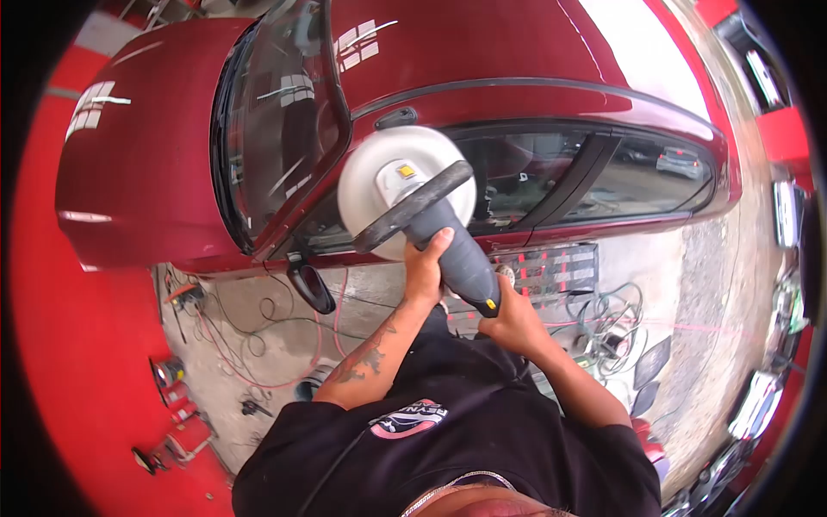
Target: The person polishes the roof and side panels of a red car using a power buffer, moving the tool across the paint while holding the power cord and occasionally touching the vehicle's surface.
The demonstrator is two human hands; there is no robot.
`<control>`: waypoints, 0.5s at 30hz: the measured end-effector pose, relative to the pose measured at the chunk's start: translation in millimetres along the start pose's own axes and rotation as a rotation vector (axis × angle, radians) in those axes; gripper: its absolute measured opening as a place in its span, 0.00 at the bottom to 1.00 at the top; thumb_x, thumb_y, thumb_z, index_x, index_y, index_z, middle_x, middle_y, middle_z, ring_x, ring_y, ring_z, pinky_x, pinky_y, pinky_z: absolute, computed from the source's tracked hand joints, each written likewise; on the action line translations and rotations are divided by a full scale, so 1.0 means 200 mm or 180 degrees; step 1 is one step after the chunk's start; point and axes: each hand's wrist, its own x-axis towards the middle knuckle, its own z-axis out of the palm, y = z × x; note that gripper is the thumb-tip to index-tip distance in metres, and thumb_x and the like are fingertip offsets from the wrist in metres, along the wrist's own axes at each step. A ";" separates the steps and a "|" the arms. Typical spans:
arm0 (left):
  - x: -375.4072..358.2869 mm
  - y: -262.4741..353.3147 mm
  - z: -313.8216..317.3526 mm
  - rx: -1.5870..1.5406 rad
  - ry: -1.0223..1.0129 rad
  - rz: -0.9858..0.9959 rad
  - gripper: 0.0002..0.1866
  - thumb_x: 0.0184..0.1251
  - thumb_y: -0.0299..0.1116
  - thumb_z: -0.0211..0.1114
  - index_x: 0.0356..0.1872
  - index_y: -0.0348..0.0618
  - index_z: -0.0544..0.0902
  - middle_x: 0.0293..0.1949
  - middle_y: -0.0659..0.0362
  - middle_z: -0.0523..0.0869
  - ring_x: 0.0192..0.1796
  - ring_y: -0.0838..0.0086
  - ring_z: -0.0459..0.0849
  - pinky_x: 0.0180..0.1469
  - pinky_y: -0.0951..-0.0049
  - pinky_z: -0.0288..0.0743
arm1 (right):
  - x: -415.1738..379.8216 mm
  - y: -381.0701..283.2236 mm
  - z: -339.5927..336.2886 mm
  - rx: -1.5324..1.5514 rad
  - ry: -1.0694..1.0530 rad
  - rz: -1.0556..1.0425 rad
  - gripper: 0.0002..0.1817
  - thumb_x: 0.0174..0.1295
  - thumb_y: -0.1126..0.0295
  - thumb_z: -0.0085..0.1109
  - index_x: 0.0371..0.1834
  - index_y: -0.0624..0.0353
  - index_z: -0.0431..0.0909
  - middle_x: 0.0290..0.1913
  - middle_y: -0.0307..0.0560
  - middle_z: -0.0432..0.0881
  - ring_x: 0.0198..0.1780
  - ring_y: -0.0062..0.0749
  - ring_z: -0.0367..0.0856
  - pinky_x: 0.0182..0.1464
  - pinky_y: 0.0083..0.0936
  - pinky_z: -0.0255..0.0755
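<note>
A grey and black car polisher (461,252) with a wide white pad (355,185) and a black bar handle (413,207) is held up in front of me. Around the middle of its body wraps my left hand (425,269), thumb on top. My right hand (514,320) is closed around the rear end. The pad faces away from me and overlaps the front side window and roof edge of a dark red car (491,52). Whether it touches the car cannot be seen.
A black side mirror (310,284) sticks out below the windshield (280,112). Hoses and cables (258,332) lie loose across the concrete floor, with more coiled cables (616,332) at the right. A black and red floor mat (551,271) lies beside the car.
</note>
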 end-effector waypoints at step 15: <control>0.44 -0.02 0.74 -0.0834 -0.1423 -0.0145 0.22 0.65 0.36 0.73 0.55 0.38 0.78 0.42 0.58 0.85 0.42 0.72 0.86 0.46 0.67 0.84 | 0.06 -0.12 -0.52 -0.0489 0.1267 -0.0069 0.41 0.52 0.72 0.63 0.72 0.65 0.61 0.44 0.73 0.85 0.50 0.69 0.87 0.53 0.45 0.78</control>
